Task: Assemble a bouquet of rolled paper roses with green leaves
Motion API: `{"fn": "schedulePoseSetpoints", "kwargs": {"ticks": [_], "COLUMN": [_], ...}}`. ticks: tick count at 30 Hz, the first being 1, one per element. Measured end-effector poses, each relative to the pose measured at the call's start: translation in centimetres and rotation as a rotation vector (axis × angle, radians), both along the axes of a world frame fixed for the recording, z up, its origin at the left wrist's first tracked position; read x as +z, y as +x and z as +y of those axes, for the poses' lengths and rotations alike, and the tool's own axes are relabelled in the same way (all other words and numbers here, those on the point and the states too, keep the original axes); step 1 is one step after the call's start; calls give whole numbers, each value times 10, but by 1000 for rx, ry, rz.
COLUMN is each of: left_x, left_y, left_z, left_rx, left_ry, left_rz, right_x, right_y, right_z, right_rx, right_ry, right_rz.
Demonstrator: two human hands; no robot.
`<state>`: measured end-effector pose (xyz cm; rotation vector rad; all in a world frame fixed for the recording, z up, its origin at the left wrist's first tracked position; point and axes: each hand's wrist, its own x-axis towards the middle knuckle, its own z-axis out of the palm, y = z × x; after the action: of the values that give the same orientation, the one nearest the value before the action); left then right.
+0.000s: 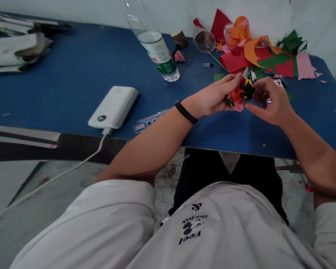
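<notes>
My left hand [218, 93], with a black band at the wrist, is closed around a small bunch of curled paper flowers [237, 95] in orange, red, pink, yellow and dark green. Close on its right side is my right hand [273, 100]. Its fingers are bent, with thumb and forefinger apart at the edge of the bunch. The fingertips look to be at the dark green piece, though I cannot tell whether they touch it. Something shiny and silver [278, 81] shows behind the right hand, mostly hidden.
Coloured paper scraps [282, 65] lie heaped at the back right, beside a clear plastic cup [204, 40]. A water bottle [159, 56] stands left of them. Nearer are a white power bank [114, 106] with a cable and a clear stencil ruler [148, 121] on the blue table [72, 74].
</notes>
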<state>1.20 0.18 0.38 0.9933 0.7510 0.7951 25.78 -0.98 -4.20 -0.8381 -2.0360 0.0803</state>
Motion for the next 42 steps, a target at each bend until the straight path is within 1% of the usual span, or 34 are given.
{"fn": "schedulePoseSetpoints", "kwargs": {"ticks": [3,5,8,11,13,16,21,23,26,30,35,39,42], "left_x": [2,1,-3,-7,-7,-6,-3,-2,-1,-3,-4,0,3], "left_y": [1,1,0,-2,-3,-4,-6,-7,-7,-7,-4,-2,-2], "left_z": [1,3,6,9,9,8,4,3,4,6,7,7,7], "left_rx": [1,10,-1,-57,-80,-90,-122,-124,-124,-105,-108,-87,-83], "left_ry": [-51,-61,-49,-13,17,42,72,66,51,13,-14,-78,-119], "left_rz": [10,5,-18,-23,-25,-25,-23,-28,-42,-89,-84,-117,-146], "right_x": [-1,-4,-11,-17,-19,-16,-2,2,5,10,10,6,7], "right_y": [0,1,2,2,2,0,-7,-11,-12,-6,5,4,-2], "right_z": [1,4,8,12,12,8,-9,-14,-17,-15,-5,-3,-8], "right_rx": [65,84,108,134,134,144,192,195,195,192,90,0,-39], "right_ry": [-48,-125,-197,-200,-231,-301,-463,-494,-499,-435,-393,-339,-252], "right_rz": [85,119,143,148,153,181,263,291,309,278,191,230,261]}}
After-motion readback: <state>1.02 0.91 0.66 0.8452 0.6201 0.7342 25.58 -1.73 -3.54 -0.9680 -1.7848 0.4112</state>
